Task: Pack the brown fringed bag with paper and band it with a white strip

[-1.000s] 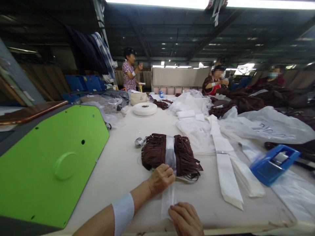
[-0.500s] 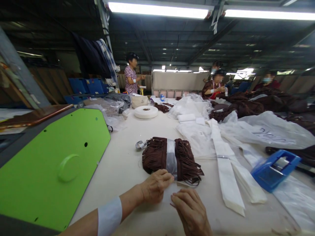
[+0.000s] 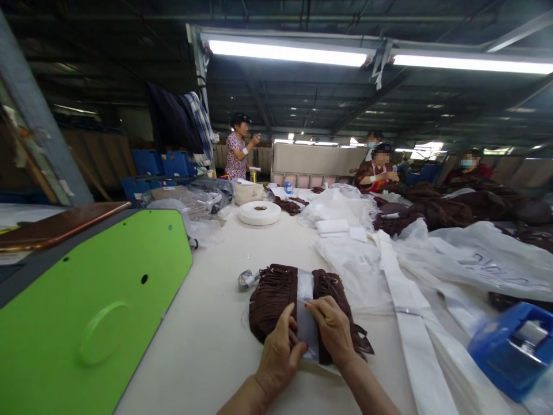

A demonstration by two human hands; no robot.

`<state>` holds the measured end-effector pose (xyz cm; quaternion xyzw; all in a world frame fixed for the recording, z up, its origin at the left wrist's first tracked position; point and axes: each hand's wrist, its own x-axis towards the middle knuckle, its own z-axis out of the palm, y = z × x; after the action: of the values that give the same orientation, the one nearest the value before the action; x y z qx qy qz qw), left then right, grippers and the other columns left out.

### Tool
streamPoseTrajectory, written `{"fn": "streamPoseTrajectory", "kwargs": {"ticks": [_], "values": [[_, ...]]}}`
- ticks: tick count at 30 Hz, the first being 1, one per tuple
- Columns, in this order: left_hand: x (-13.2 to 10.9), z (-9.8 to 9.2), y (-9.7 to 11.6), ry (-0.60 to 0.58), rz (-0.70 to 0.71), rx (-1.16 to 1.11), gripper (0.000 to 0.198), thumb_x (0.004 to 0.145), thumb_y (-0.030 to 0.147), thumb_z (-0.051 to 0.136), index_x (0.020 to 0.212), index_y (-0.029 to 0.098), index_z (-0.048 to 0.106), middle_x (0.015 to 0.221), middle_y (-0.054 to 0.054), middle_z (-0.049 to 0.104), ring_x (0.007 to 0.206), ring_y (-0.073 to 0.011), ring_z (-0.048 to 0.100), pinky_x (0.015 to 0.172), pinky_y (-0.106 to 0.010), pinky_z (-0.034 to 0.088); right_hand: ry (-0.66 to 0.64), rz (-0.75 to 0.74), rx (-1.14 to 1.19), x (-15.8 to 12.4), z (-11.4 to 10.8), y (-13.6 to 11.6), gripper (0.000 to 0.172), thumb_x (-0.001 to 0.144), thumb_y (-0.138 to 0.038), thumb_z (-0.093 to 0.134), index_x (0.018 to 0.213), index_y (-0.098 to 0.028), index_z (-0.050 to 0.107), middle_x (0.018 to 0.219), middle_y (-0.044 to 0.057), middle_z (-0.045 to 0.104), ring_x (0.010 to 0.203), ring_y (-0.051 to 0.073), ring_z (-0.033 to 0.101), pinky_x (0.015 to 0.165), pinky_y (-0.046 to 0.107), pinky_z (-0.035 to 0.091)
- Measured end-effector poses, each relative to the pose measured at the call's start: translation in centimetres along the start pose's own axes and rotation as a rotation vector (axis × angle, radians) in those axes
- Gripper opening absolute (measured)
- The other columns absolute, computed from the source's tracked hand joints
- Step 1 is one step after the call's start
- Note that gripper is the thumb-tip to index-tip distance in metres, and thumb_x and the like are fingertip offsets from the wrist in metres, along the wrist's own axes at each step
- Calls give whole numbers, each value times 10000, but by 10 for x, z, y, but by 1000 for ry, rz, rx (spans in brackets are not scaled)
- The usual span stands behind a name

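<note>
A dark brown fringed bag (image 3: pixel 274 297) with small metal eyelets lies on the pale table, a translucent whitish band (image 3: pixel 305 282) wrapped around its middle. My left hand (image 3: pixel 280 353) is at the near left part of the bag, its thumb and bent fingers closed against the band's left edge. From the right, my right hand (image 3: pixel 333 329) pinches at the band, fingertips pressed together on its upper surface. Just beyond the bag's left corner sits a small wrapped grey bundle (image 3: pixel 247 279), apart from both hands.
A green machine panel (image 3: pixel 129 288) stands at left. To the right are long white strips (image 3: pixel 410 323), a blue tape dispenser (image 3: pixel 512 351) and clear plastic bags (image 3: pixel 475 253). Farther back lie a white tape roll (image 3: pixel 259 214) and brown goods (image 3: pixel 449 207); several people work beyond.
Both hands have moved from the near edge of the bag up onto its band. The loose translucent strip held between them now lies against the bag. The view has tilted upward.
</note>
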<state>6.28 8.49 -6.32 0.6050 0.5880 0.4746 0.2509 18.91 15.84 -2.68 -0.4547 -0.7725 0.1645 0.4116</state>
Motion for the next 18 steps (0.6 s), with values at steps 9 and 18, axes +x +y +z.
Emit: {"fn": "streamPoseTrajectory", "kwargs": {"ticks": [9,18], "values": [[1,-4,15,-68,351,478,359,738,61,414,1065,184,496,1066,-85,503,957,-201,487,809,-335,509,-8,143,-27,-4,13,10,373,803,-502,434,670,-212,627,728,5,579,727,130,567,670,241,409],[8,7,11,-51,524,904,372,762,97,401,1123,99,488,1143,-104,570,890,-196,514,690,-277,521,7,188,-15,-1,12,9,354,791,-489,452,644,-212,615,710,-1,574,691,125,560,655,247,397]]}}
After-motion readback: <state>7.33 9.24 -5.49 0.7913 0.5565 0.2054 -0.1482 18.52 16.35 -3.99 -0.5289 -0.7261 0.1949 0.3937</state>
